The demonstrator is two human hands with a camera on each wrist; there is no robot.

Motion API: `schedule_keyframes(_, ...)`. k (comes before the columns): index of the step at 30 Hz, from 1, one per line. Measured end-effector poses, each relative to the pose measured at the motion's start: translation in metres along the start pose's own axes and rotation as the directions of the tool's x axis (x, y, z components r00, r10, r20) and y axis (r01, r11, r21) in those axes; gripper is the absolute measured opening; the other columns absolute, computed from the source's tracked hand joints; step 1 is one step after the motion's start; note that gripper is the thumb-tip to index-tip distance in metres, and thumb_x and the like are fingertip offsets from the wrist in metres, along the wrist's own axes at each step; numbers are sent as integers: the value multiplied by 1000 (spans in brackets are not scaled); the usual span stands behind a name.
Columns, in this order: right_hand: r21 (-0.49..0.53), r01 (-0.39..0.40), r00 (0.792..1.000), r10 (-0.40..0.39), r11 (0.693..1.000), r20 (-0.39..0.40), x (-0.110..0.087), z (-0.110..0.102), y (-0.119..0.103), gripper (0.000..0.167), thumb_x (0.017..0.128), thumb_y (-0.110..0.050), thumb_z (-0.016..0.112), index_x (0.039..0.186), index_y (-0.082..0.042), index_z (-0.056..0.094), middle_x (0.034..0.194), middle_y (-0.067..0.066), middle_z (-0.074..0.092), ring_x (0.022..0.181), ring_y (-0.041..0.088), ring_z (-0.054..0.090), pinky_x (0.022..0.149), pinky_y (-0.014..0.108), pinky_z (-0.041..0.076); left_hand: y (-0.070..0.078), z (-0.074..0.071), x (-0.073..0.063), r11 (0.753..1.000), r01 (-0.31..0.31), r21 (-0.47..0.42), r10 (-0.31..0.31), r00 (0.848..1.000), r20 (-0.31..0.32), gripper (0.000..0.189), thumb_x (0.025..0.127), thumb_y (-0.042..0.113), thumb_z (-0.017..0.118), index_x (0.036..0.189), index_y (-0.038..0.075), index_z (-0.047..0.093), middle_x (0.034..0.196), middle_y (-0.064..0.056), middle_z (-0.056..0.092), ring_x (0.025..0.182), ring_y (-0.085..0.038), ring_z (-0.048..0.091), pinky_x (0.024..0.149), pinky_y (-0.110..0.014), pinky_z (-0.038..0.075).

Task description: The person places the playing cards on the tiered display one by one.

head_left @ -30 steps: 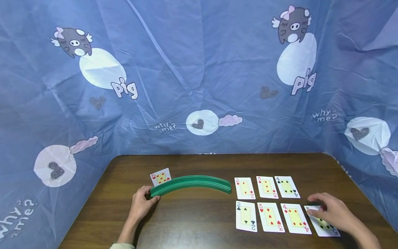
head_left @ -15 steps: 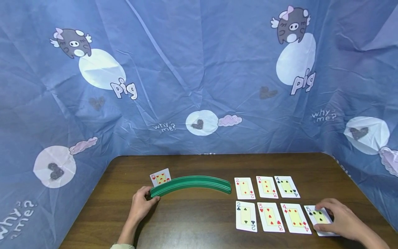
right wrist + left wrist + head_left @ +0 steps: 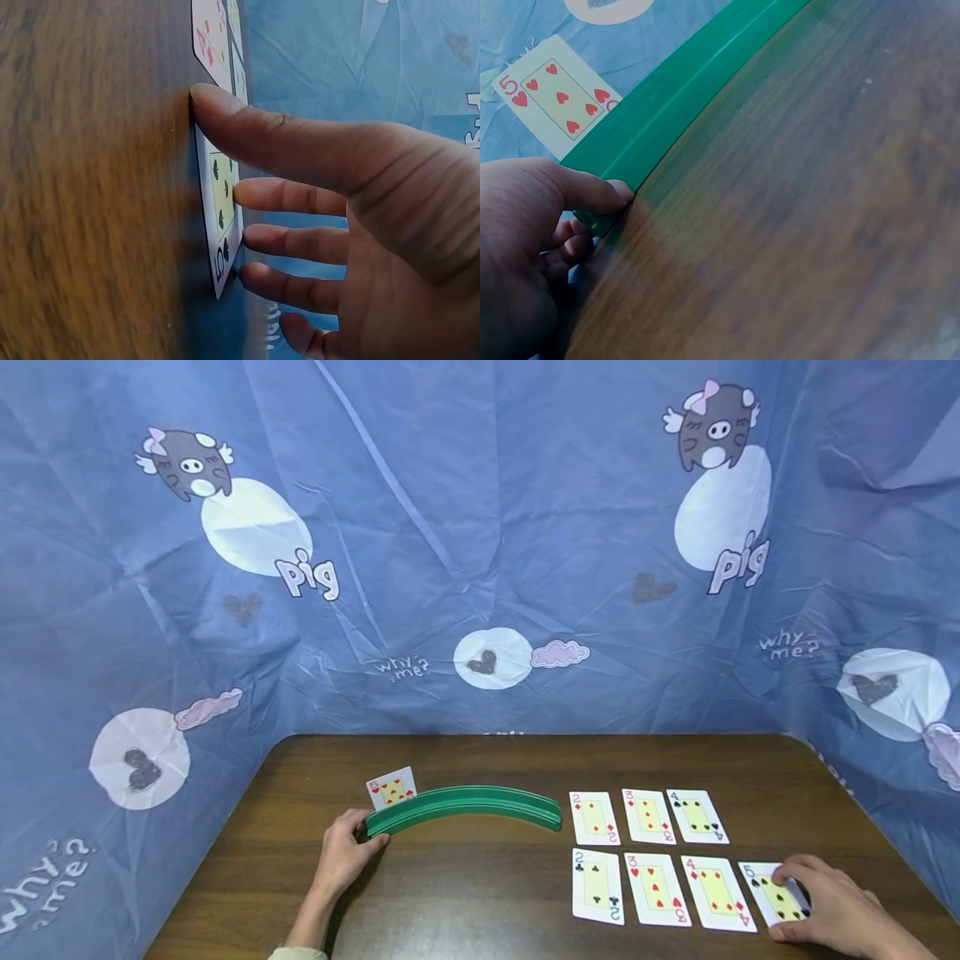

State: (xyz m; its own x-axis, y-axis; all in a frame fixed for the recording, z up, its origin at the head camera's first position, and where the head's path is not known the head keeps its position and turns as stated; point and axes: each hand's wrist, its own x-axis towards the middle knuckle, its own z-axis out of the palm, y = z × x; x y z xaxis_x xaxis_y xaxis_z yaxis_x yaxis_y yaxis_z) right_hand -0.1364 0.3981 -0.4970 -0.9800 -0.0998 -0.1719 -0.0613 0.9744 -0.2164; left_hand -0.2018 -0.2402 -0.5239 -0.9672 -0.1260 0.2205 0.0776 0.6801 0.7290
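In the head view, my left hand (image 3: 350,852) pinches the left end of a curved green card holder (image 3: 480,799). The left wrist view shows its thumb along the front edge and its other fingers curled underneath. A five of hearts (image 3: 561,97) stands tilted at the holder's left end. On the right, my right hand (image 3: 836,902) spans a five of spades (image 3: 772,893) that lies face up. The right wrist view shows its thumb tip at the card's near corner and the other fingers extended and spread beside it, index tip overlapping the face.
Left of the five of spades lie a two of clubs (image 3: 597,887), a three of hearts (image 3: 657,891) and a four of diamonds (image 3: 718,893). Behind are a two of diamonds (image 3: 596,818), a three of diamonds (image 3: 648,816) and a four of spades (image 3: 697,817). A blue cloth (image 3: 420,527) surrounds the table.
My right hand has shifted right and nearer across the five of spades, uncovering more of its face. The card stays in its place. My left hand keeps its hold on the card holder.
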Motion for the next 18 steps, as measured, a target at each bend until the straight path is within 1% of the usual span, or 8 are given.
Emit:
schedule_keyframes(4,-4,24,999,-24,1000,-29,-1,0,-1,66,59,-52,89,104,-11,65,120,24,60,98,44,61,68,61,47,0,0,0,1000,8,-8,-8,1000,3,24,73,3,82,95,2,73,87,-7,62,83,-16,49,75,-28,37)
schedule_keyframes(7,-6,60,997,-61,998,-55,-1,0,-1,61,59,-50,90,98,-12,64,118,22,61,97,42,62,70,59,48,0,-1,0,1000,16,-7,-16,1000,10,23,73,4,82,95,2,73,87,-7,62,84,-16,50,75,-29,37)
schedule_keyframes(11,-14,112,988,-113,994,-102,0,-1,-3,55,56,-46,92,89,-16,61,111,16,61,94,34,61,72,50,50,0,-2,0,1000,18,-10,-18,1000,10,23,74,4,82,95,2,73,85,-7,61,83,-17,49,75,-29,36)
schedule_keyframes(13,-11,120,985,-121,993,-123,1,-1,-3,55,54,-45,93,86,-17,59,109,14,60,92,30,60,71,45,49,0,-3,0,1000,17,-9,-17,1000,8,23,74,4,82,95,2,73,85,-7,60,83,-17,49,75,-29,36)
schedule_keyframes(14,-6,120,984,-119,993,-132,1,-1,-3,56,52,-45,94,86,-17,59,108,14,59,91,29,59,70,44,48,0,-3,0,1000,15,-6,-14,1000,8,23,74,4,82,96,2,73,85,-7,61,83,-18,49,75,-29,37)
schedule_keyframes(16,4,104,986,-103,995,-131,1,-1,-3,61,51,-45,94,90,-15,59,107,19,57,90,31,58,69,45,49,0,-2,0,1000,12,0,-12,1000,12,24,75,4,82,96,2,73,87,-8,62,84,-18,50,75,-30,37)
schedule_keyframes(18,12,79,989,-77,997,-126,0,-1,-2,73,50,-48,94,101,-10,59,107,25,55,88,34,58,68,49,50,0,-2,0,1000,11,3,-11,1000,14,24,75,4,82,97,2,73,88,-8,63,85,-18,51,76,-30,38)
